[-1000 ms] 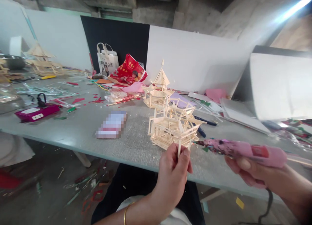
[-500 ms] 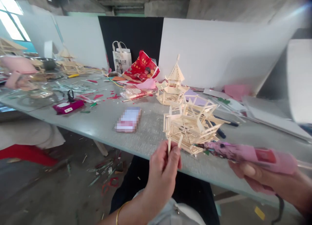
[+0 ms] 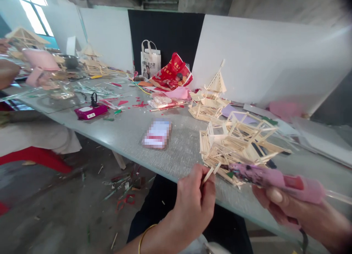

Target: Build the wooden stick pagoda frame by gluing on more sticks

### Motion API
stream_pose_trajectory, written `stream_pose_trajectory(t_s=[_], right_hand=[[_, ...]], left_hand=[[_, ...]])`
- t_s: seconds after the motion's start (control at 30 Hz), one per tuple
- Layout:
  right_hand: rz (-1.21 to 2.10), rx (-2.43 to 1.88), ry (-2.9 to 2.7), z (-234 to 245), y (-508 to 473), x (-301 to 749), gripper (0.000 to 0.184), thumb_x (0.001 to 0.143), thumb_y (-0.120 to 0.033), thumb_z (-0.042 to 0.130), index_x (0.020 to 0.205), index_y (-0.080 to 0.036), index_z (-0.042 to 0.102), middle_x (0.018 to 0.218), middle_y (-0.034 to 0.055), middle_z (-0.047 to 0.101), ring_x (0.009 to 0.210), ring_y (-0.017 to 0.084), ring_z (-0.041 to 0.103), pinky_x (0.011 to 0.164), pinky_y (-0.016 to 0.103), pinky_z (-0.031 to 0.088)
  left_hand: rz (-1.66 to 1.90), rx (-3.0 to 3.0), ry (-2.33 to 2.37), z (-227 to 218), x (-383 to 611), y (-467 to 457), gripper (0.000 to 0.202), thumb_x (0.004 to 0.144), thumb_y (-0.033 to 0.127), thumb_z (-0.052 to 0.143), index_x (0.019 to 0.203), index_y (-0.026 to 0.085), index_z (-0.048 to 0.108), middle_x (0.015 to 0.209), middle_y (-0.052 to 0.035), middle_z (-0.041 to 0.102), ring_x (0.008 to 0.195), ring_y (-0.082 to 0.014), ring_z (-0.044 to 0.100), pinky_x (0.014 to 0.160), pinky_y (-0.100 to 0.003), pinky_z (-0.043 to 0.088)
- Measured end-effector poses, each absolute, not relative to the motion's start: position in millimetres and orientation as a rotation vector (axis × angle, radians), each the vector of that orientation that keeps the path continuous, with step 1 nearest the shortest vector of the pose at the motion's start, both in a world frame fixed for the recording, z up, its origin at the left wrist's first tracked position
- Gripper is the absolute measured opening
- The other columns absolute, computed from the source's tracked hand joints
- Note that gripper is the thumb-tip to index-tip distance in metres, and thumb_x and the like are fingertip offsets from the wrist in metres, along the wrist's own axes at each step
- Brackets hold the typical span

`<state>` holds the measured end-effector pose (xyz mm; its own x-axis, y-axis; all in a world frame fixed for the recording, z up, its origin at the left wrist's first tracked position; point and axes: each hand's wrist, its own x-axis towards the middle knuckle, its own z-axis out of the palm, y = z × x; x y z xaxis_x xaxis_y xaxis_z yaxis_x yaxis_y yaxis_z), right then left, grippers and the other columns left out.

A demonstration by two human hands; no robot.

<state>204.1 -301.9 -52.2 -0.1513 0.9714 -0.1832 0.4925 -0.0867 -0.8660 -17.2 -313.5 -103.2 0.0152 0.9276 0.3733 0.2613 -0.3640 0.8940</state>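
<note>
My left hand (image 3: 192, 206) is closed in a pinch on two short wooden sticks (image 3: 210, 172), held tilted just in front of the table's near edge. My right hand (image 3: 297, 213) grips a pink glue gun (image 3: 275, 179), whose tip points left and nearly touches the sticks. Right behind them a wooden stick model house (image 3: 236, 144) stands on the grey table (image 3: 123, 131). A second stick model with a pointed roof (image 3: 210, 100) stands further back.
A blurred flat packet (image 3: 157, 133) lies mid-table. A purple box (image 3: 90, 111), red paper scraps, a red bag (image 3: 172, 74) and a white bag (image 3: 150, 61) lie further back. Another person sits at far left with more stick models. Scraps litter the floor.
The view has swung left, so the models sit further right in frame. My left hand has tilted the sticks from upright toward the glue gun tip.
</note>
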Motion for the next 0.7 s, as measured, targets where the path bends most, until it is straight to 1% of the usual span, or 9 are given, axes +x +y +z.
stream_pose_trajectory(t_s=[0.2, 0.3, 0.43, 0.5, 0.6, 0.7], right_hand=[[1.327, -1.503, -1.579, -51.8, -306.1, 192.5, 0.054, 0.070, -0.069, 0.059, 0.061, -0.017, 0.054, 0.044, -0.0005, 0.041, 0.038, 0.008, 0.030, 0.038, 0.018, 0.011], [1.392, -1.419, -1.486, -52.3, -307.5, 195.4, 0.053, 0.072, -0.068, 0.059, 0.062, -0.016, 0.053, 0.047, -0.0016, 0.041, 0.036, 0.005, 0.026, 0.038, 0.018, 0.012], [1.429, -1.366, -1.402, -49.1, -309.4, 196.7, 0.055, 0.073, -0.068, 0.060, 0.060, -0.015, 0.053, 0.045, -0.0030, 0.037, 0.035, 0.004, 0.023, 0.038, 0.018, 0.011], [1.451, -1.337, -1.357, -47.7, -310.3, 195.4, 0.055, 0.072, -0.067, 0.061, 0.059, -0.014, 0.052, 0.047, -0.0029, 0.038, 0.035, 0.004, 0.024, 0.036, 0.017, 0.011], [1.451, -1.289, -1.315, -48.3, -311.0, 197.4, 0.054, 0.075, -0.066, 0.059, 0.059, -0.014, 0.051, 0.047, -0.0028, 0.039, 0.034, 0.003, 0.025, 0.035, 0.015, 0.013], [1.390, -1.280, -1.420, -50.6, -310.7, 210.2, 0.050, 0.076, -0.064, 0.059, 0.062, -0.016, 0.053, 0.054, -0.0003, 0.044, 0.034, 0.003, 0.025, 0.034, 0.015, 0.014]], left_hand=[[1.343, 1.714, 1.311, -108.3, -22.4, -309.9, 0.015, 0.091, 0.023, 0.040, 0.076, 0.020, 0.041, 0.059, 0.0052, 0.039, 0.052, -0.0082, 0.037, 0.053, -0.022, 0.028], [1.340, 1.675, 1.342, -111.9, -23.7, -306.6, 0.016, 0.091, 0.025, 0.040, 0.076, 0.020, 0.043, 0.058, 0.0054, 0.039, 0.051, -0.0079, 0.036, 0.052, -0.022, 0.028], [1.354, 1.482, 1.240, -110.7, -20.5, -304.0, 0.024, 0.092, 0.034, 0.040, 0.074, 0.019, 0.044, 0.056, 0.0052, 0.042, 0.050, -0.0067, 0.038, 0.050, -0.021, 0.029], [1.328, 1.288, 1.069, -107.6, -16.1, -303.4, 0.026, 0.091, 0.038, 0.041, 0.074, 0.019, 0.044, 0.055, 0.0052, 0.045, 0.045, -0.0048, 0.035, 0.045, -0.020, 0.026], [1.228, 0.914, 0.767, -101.2, -10.9, -302.4, 0.022, 0.089, 0.038, 0.045, 0.080, 0.018, 0.047, 0.052, 0.0074, 0.042, 0.037, -0.0018, 0.021, 0.037, -0.017, 0.014], [1.188, 0.727, 0.641, -94.3, -16.0, -300.2, 0.019, 0.087, 0.035, 0.050, 0.083, 0.017, 0.049, 0.052, 0.0082, 0.041, 0.036, 0.0001, 0.015, 0.035, -0.016, 0.008]])
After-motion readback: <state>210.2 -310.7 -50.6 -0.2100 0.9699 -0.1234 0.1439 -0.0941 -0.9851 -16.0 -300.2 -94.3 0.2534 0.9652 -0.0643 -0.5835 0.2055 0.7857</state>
